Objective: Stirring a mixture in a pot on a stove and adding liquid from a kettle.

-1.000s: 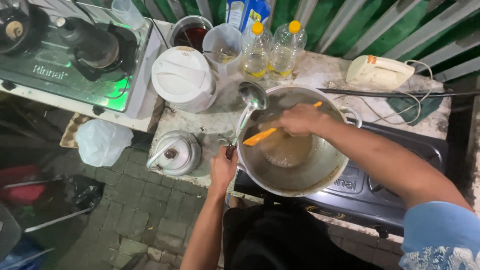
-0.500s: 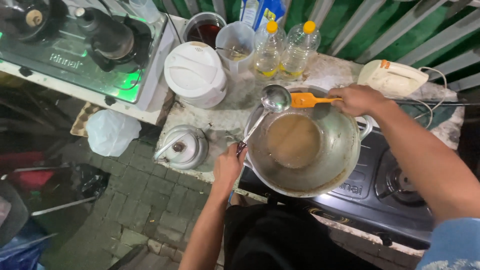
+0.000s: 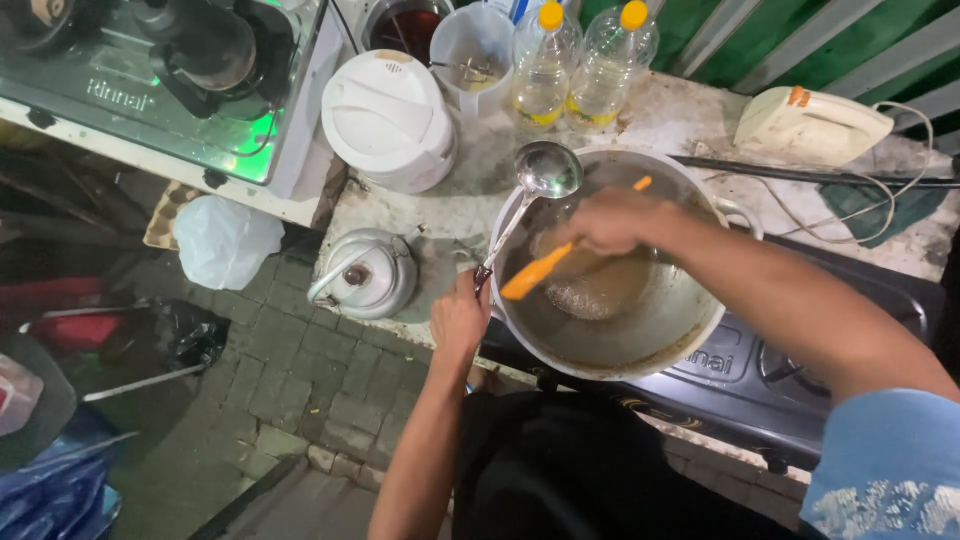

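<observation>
A large metal wok [image 3: 690,330] sits on a dark gas stove [image 3: 760,390], with a little brownish liquid at its bottom. My right hand [image 3: 600,220] is over the wok and holds an orange-handled utensil [image 3: 540,272] whose lower end points at the left inner wall. My left hand [image 3: 460,318] grips the handle of a steel ladle [image 3: 545,170] at the wok's left rim. The ladle's bowl is raised above the far rim and looks empty.
A white lidded container [image 3: 388,118], a clear jug [image 3: 478,45] and two oil bottles [image 3: 575,65] stand on the worn counter. A small steel kettle [image 3: 365,272] sits at the counter's near-left corner. A second stove [image 3: 150,80] is at the left; a white hand mixer [image 3: 810,122] at the right.
My right hand has come back from the wok's far rim to over its middle, tilting the orange-handled utensil down into the wok. The left hand keeps the ladle raised.
</observation>
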